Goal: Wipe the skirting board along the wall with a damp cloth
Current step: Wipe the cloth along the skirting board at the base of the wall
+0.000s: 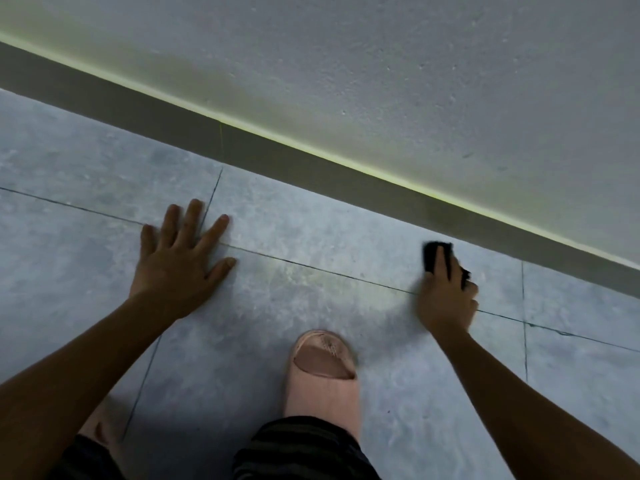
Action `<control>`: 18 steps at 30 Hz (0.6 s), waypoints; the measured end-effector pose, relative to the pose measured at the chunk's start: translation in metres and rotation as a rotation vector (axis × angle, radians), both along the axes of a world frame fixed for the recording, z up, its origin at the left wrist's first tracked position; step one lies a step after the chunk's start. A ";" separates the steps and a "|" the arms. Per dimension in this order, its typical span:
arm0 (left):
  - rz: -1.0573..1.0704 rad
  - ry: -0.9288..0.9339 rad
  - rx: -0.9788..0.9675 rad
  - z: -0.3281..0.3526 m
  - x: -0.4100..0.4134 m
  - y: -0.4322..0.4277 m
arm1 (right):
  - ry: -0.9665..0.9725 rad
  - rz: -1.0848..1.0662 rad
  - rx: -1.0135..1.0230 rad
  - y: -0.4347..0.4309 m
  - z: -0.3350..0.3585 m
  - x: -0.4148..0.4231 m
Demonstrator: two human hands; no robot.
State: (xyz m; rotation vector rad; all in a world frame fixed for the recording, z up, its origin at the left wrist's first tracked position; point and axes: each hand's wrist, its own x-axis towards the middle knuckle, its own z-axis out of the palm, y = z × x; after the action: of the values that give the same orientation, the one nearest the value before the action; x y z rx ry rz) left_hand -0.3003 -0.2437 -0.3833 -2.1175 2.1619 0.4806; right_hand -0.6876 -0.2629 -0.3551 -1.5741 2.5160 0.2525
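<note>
A dark grey skirting board runs diagonally from upper left to lower right along the foot of the pale wall, with a yellowish line on its top edge. My right hand is closed around a black cloth, whose front end pokes out past my fingers. It sits on the floor a short way in front of the board, apart from it. My left hand lies flat on the tiled floor with fingers spread, holding nothing.
My right foot in a pink slide sandal stands on the tiles between my arms. A second pink sandal peeks out under my left forearm. Dark grout lines cross the grey floor.
</note>
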 end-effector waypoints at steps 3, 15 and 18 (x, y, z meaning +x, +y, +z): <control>0.029 -0.013 0.004 0.003 -0.008 -0.001 | -0.052 -0.230 0.036 -0.012 0.001 -0.001; -0.324 0.004 -0.039 0.010 -0.094 -0.018 | -0.117 0.572 -0.038 -0.020 -0.006 0.110; -0.383 0.042 -0.015 0.006 -0.116 -0.020 | -0.051 0.411 -0.018 -0.014 -0.008 0.054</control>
State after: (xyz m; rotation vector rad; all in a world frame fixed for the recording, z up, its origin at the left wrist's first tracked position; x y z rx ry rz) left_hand -0.4163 -0.2640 -0.3772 -1.6484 2.5166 0.4743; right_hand -0.6333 -0.2766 -0.3628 -2.0649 2.1406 0.2349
